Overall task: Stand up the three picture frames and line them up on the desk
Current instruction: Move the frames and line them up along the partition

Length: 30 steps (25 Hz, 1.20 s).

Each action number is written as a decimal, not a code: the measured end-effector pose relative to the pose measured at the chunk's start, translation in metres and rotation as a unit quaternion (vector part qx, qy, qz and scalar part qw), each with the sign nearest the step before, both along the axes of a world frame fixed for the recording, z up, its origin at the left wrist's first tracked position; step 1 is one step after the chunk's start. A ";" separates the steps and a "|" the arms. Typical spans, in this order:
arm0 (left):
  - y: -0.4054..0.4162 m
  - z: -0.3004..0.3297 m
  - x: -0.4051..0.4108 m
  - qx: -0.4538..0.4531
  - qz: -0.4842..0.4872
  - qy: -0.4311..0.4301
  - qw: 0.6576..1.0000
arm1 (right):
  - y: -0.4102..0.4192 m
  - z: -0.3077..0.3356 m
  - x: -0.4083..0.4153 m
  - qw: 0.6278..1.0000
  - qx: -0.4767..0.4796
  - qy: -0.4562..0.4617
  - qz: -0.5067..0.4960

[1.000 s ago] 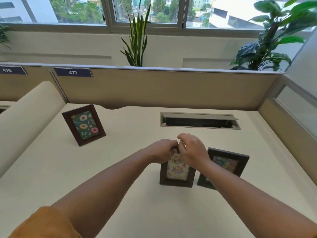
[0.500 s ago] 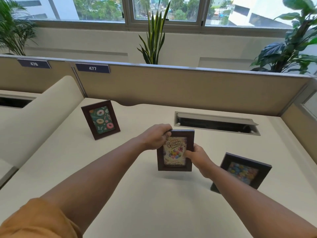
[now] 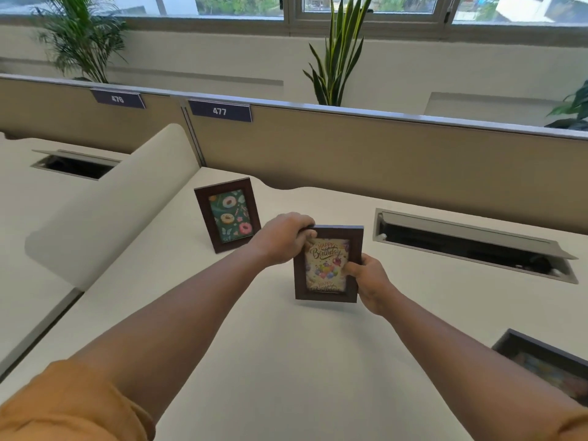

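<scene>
A dark brown frame with a "Happy Birthday" card (image 3: 327, 265) is upright at the middle of the cream desk (image 3: 286, 361). My left hand (image 3: 280, 237) grips its top left corner and my right hand (image 3: 369, 281) holds its right edge. Whether its lower edge touches the desk I cannot tell. A second frame with a doughnut picture (image 3: 229, 214) stands leaning back to the left, close behind my left hand. A third frame with a colourful picture (image 3: 550, 364) sits at the lower right, cut off by the image edge.
An open cable slot (image 3: 471, 246) is set into the desk at the right rear. A beige partition (image 3: 381, 160) with the label 477 runs along the back. A rounded cream divider (image 3: 111, 211) borders the left side, with a neighbouring desk beyond.
The birthday frame has moved left, away from the third frame and toward the doughnut frame. My right hand went from its top to its right edge. My view has panned left.
</scene>
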<state>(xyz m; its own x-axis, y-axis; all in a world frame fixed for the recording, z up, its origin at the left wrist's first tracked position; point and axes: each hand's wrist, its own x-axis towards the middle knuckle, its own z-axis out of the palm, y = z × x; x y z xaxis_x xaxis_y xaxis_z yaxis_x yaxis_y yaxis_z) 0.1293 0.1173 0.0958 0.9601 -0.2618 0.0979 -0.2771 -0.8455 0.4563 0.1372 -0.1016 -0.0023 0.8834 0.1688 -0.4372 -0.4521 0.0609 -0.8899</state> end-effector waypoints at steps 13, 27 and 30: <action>0.089 -0.013 0.117 0.263 0.038 -0.050 0.963 | 0.093 -0.027 0.137 0.999 0.018 -0.017 0.022; 0.124 -0.038 0.153 0.244 0.101 -0.067 0.962 | 0.135 -0.044 0.201 0.997 0.015 -0.031 0.064; 0.125 -0.041 0.152 0.244 0.102 -0.066 0.962 | 0.140 -0.044 0.202 0.997 0.013 -0.037 0.060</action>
<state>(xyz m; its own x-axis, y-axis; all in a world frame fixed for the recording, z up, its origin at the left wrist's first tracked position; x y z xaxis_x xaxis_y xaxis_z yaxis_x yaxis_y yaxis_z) 0.2810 0.2422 0.0550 0.9841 -0.1144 0.1361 -0.1103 -0.9932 -0.0375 0.3391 0.0380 -0.0467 0.8858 0.2861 -0.3655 -0.3902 0.0326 -0.9202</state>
